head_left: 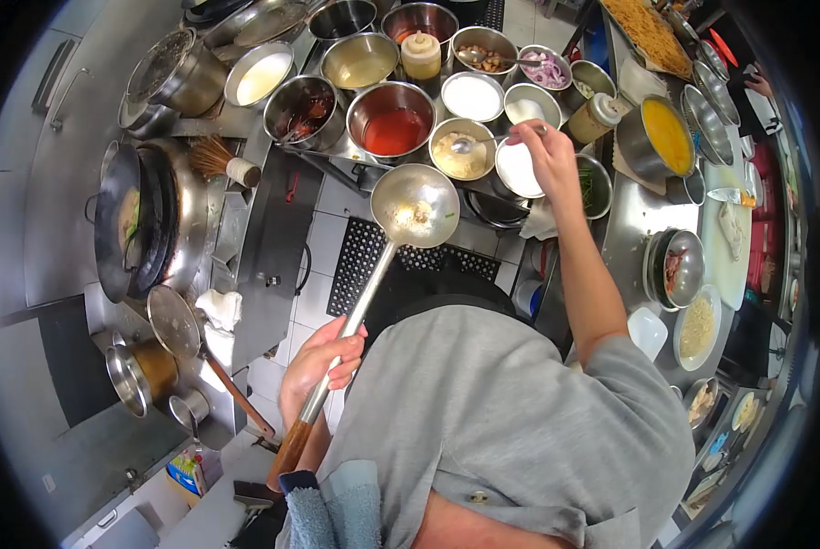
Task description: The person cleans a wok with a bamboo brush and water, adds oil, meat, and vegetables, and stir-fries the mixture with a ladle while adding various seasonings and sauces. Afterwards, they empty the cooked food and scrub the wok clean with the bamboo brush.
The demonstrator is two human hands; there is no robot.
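My left hand (323, 361) is wrapped round the metal handle of a large ladle (416, 209), whose bowl holds a little pale seasoning and a green bit. Up and to the right, my right hand (545, 154) pinches the handle of a small spoon (463, 145). The spoon's tip is over a bowl of pale yellowish powder (460, 163). Bowls of white powder (518, 169) stand beside it, and a pot of red liquid (392, 131) is to its left.
A wok (122, 224) with food sits at the left, near a bamboo brush (222, 161) and a strainer (174, 320). Squeeze bottles (421, 57) stand among the bowls. At the right are a pot of yellow liquid (664, 135) and a knife (732, 197) on a cutting board.
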